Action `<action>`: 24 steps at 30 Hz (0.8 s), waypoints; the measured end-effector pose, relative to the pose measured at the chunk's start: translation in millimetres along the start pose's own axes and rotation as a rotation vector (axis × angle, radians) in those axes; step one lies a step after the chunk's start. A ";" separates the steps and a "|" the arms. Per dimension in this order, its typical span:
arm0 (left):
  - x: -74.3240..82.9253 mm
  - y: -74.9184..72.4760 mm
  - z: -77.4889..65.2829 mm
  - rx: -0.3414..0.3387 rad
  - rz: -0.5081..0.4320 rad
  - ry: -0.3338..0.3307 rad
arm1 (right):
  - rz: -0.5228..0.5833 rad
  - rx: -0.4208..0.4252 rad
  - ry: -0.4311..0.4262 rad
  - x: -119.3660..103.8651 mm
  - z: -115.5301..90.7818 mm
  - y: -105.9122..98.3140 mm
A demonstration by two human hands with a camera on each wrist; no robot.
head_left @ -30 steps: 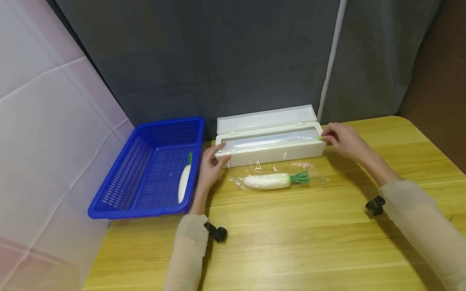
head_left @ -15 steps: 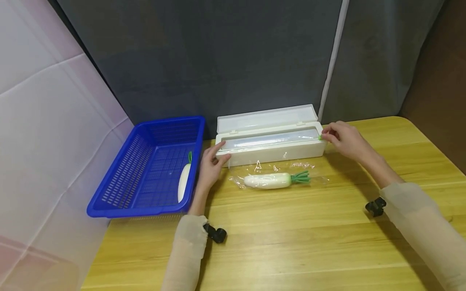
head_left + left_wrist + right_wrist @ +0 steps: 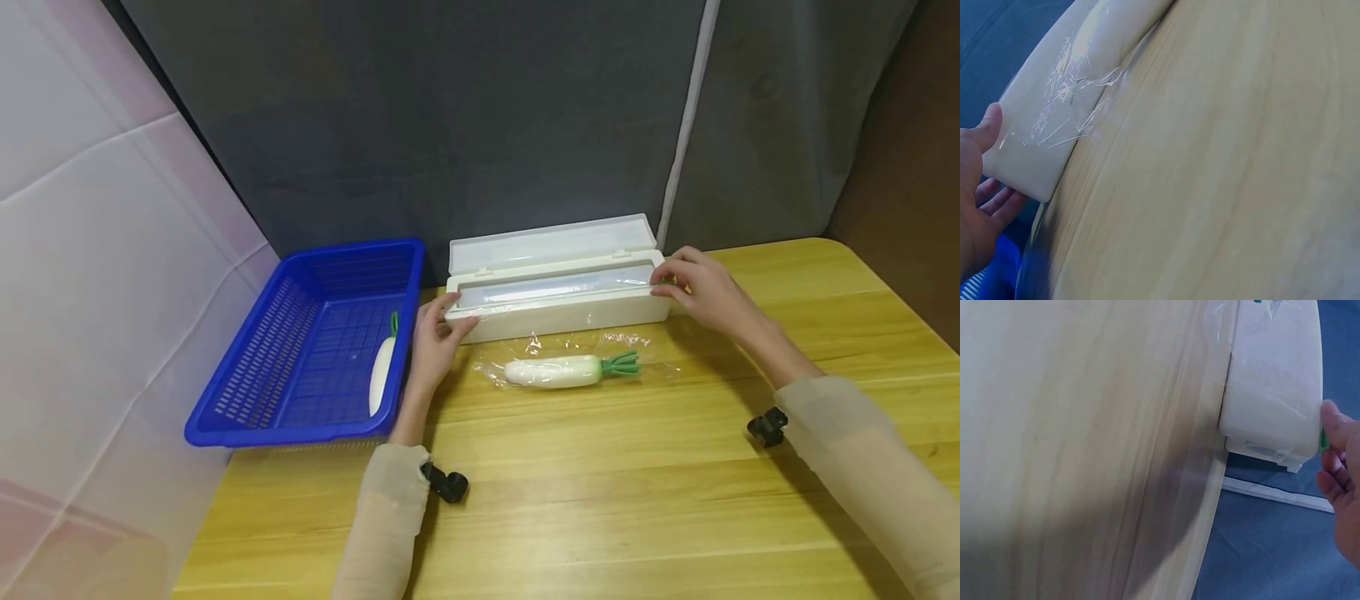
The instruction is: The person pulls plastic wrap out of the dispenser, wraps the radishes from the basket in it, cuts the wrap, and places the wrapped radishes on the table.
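Note:
A white cling film dispenser [image 3: 570,315] stands with its lid [image 3: 551,243] raised and a roll of film [image 3: 555,286] inside. My left hand [image 3: 435,342] holds its left end, thumb at the front and fingers at the end, as the left wrist view also shows. At the right end, my right hand [image 3: 701,287] pinches a small green slider [image 3: 1324,440] on the front rim; the fingers mostly cover it in the head view. Clear film [image 3: 532,343] hangs from the dispenser over a white radish [image 3: 555,372] with green stalks, lying on the table in front.
A blue basket [image 3: 300,437] stands to the left, with another white radish [image 3: 381,377] along its right wall. A dark curtain [image 3: 465,125] hangs close behind the dispenser. The wooden table [image 3: 600,492] spreads out in front, and a pale wall [image 3: 90,275] rises on the left.
My right hand has shifted slightly left along the dispenser's front rim with the green slider. My left hand, the dispenser and the radish keep their places.

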State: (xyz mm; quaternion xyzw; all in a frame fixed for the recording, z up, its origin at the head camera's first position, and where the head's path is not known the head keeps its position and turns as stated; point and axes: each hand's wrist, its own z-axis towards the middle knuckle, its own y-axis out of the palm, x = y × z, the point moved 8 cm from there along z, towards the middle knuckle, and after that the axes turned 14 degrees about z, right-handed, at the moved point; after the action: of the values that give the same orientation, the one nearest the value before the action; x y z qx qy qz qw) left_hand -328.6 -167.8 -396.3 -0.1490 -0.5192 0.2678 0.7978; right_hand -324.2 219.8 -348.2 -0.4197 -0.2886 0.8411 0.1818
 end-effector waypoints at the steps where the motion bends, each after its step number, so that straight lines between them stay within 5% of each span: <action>1: -0.6 -0.2 -0.2 0.004 -0.003 -0.002 | -0.006 -0.005 0.003 0.3 0.7 0.8; 19: 6.2 -5.8 -3.9 0.053 -0.048 0.047 | -0.046 -0.054 0.087 1.3 2.3 7.3; 24: 25.4 -10.9 -9.0 0.079 -0.052 0.093 | -0.045 -0.039 0.055 -1.2 -1.6 6.4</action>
State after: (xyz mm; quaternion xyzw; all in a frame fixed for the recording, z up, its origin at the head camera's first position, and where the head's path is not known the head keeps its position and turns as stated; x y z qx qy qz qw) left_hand -309.4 -161.5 -375.4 -0.1161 -0.4741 0.2602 0.8331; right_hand -322.6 214.8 -352.3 -0.4396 -0.3090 0.8192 0.2006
